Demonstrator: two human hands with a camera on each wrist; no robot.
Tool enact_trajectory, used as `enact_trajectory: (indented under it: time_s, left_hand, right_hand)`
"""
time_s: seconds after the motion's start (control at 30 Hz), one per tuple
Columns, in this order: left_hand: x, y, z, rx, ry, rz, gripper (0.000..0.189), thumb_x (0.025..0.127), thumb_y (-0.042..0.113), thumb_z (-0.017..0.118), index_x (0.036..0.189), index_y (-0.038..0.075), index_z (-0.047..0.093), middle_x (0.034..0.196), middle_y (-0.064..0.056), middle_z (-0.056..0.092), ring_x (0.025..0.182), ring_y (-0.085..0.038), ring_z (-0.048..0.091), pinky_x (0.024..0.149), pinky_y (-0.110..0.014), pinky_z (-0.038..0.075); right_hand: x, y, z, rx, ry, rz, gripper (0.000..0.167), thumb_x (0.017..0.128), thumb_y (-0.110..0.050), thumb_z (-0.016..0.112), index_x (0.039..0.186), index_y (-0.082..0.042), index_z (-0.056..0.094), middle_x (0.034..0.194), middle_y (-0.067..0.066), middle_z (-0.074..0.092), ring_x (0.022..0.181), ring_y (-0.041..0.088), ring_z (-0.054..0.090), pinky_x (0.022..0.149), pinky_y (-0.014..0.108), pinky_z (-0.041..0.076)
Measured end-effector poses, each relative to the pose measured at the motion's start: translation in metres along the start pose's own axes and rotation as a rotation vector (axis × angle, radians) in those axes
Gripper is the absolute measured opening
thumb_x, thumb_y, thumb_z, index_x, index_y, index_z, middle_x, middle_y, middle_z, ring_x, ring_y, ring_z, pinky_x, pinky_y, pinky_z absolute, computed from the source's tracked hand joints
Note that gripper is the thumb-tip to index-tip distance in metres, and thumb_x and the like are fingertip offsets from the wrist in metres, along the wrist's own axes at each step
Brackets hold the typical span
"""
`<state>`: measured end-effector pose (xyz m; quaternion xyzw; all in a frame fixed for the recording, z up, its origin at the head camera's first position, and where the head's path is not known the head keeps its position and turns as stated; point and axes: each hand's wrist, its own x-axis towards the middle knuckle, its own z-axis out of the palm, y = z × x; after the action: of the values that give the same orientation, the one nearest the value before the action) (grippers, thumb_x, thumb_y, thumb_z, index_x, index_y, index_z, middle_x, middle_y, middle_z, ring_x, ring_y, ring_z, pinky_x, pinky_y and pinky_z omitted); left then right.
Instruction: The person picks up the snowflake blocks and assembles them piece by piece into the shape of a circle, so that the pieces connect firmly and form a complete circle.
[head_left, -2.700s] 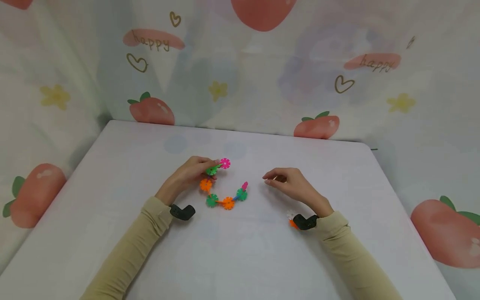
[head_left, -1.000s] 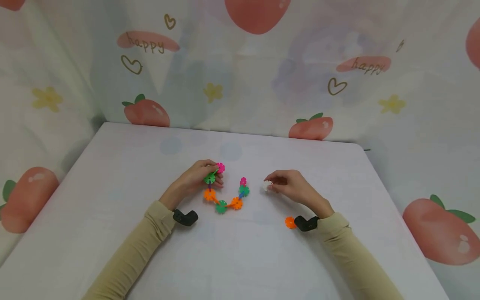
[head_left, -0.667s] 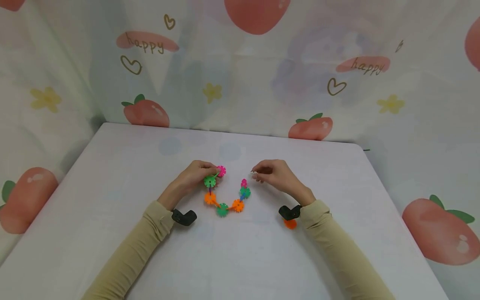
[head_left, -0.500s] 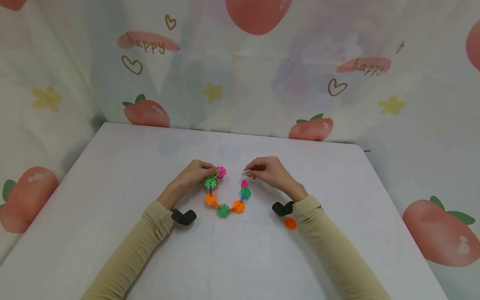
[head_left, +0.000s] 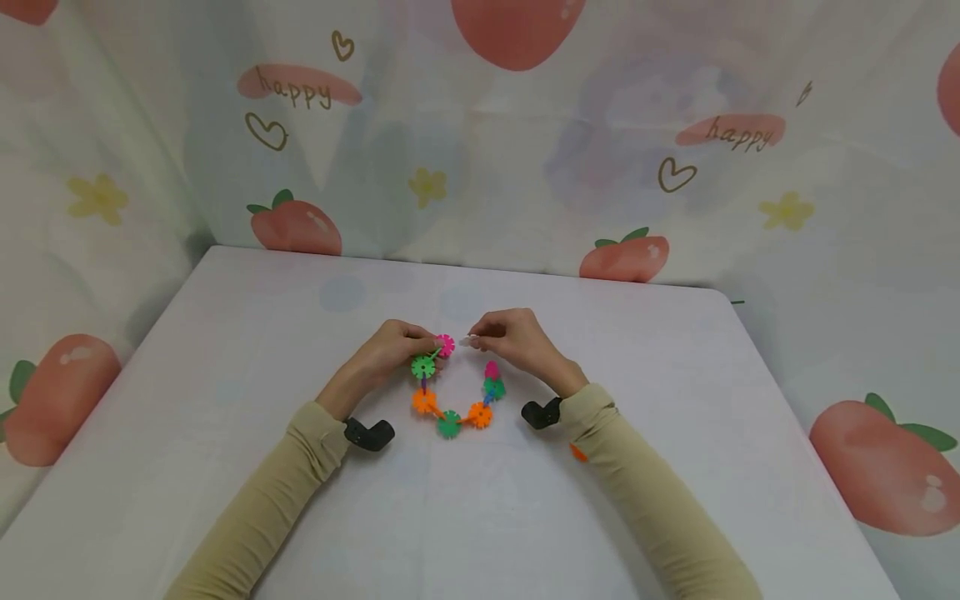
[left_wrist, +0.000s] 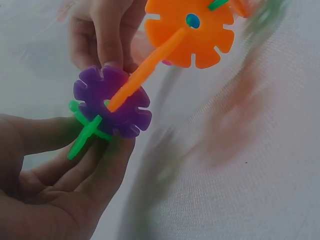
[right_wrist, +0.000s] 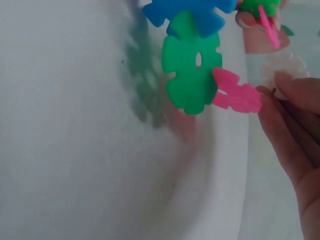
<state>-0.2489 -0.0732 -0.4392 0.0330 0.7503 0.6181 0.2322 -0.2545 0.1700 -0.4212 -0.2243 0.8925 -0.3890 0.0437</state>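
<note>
My left hand [head_left: 384, 357] pinches one end of a curved chain of slotted snowflake discs, close to a pink disc [head_left: 446, 345] and a light green disc [head_left: 423, 367]. In the left wrist view, a purple disc [left_wrist: 112, 97] and an orange disc [left_wrist: 210, 35] follow along the chain. Between thumb and fingers, my right hand [head_left: 517, 340] pinches a white snowflake disc [right_wrist: 285, 65]. That white disc is just right of the pink one, apparently with a small gap. At the chain's other end, a second pink disc [right_wrist: 237, 94] hangs below the right hand.
A loose orange disc [head_left: 578, 452] lies on the white table [head_left: 360, 517], partly hidden by the right sleeve. A printed cloth [head_left: 495, 150] hangs behind the table and along its sides. Each wrist carries a small black camera [head_left: 369, 434].
My right hand has picked up the white disc from the table and carried it left to beside the pink end disc. The chain has shifted slightly nearer; my left hand keeps its hold.
</note>
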Motion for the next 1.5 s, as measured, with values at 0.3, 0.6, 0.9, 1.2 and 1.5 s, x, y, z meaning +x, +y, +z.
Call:
enact_trajectory:
  time_s: [0.3,0.6,0.9,1.2,1.5]
  left_hand:
    - [0.000,-0.001,0.000,-0.023,-0.016,0.024,0.030,0.101,0.014,0.065,0.117,-0.011,0.071,0.094,-0.016,0.078,0.074,-0.013,0.072,0.076,-0.022,0.057]
    - [0.002,-0.003,-0.002,-0.100,-0.009,0.039,0.028,0.102,0.010,0.064,0.117,-0.013,0.069,0.086,-0.013,0.078,0.071,-0.018,0.076,0.074,-0.025,0.060]
    - [-0.002,0.002,-0.001,-0.090,-0.043,0.040,0.028,0.104,0.010,0.059,0.120,-0.012,0.064,0.093,-0.016,0.077,0.081,-0.019,0.077,0.084,-0.027,0.060]
    - [-0.004,0.000,-0.006,-0.052,-0.026,0.006,0.030,0.105,0.010,0.053,0.127,-0.010,0.052,0.106,-0.024,0.073,0.088,-0.023,0.077,0.087,-0.026,0.057]
    - [-0.006,0.002,-0.016,0.089,-0.027,-0.029,0.042,0.105,0.026,0.058,0.133,-0.005,0.063,0.126,-0.018,0.066,0.111,-0.027,0.060,0.108,-0.042,0.047]
  right_hand:
    - [0.003,-0.004,0.008,0.018,0.016,-0.093,0.005,0.089,-0.008,0.080,0.093,-0.005,0.081,0.091,0.007,0.079,0.078,0.015,0.074,0.075,0.027,0.061]
    - [0.006,-0.010,0.015,0.071,0.048,-0.049,0.003,0.090,-0.009,0.080,0.092,-0.007,0.082,0.089,0.006,0.079,0.076,0.014,0.075,0.077,0.029,0.061]
    - [-0.001,-0.007,0.003,0.001,-0.006,-0.059,0.027,0.095,-0.010,0.073,0.122,-0.005,0.073,0.108,0.010,0.077,0.095,0.022,0.074,0.087,0.038,0.061]
    - [-0.038,0.008,-0.027,-0.095,-0.014,-0.048,0.029,0.095,-0.011,0.072,0.124,-0.005,0.071,0.109,0.008,0.076,0.093,0.020,0.069,0.088,0.041,0.059]
    - [-0.085,0.022,-0.051,-0.151,-0.083,0.006,0.022,0.095,-0.010,0.073,0.117,-0.008,0.075,0.108,0.004,0.076,0.092,0.015,0.066,0.085,0.036,0.057]
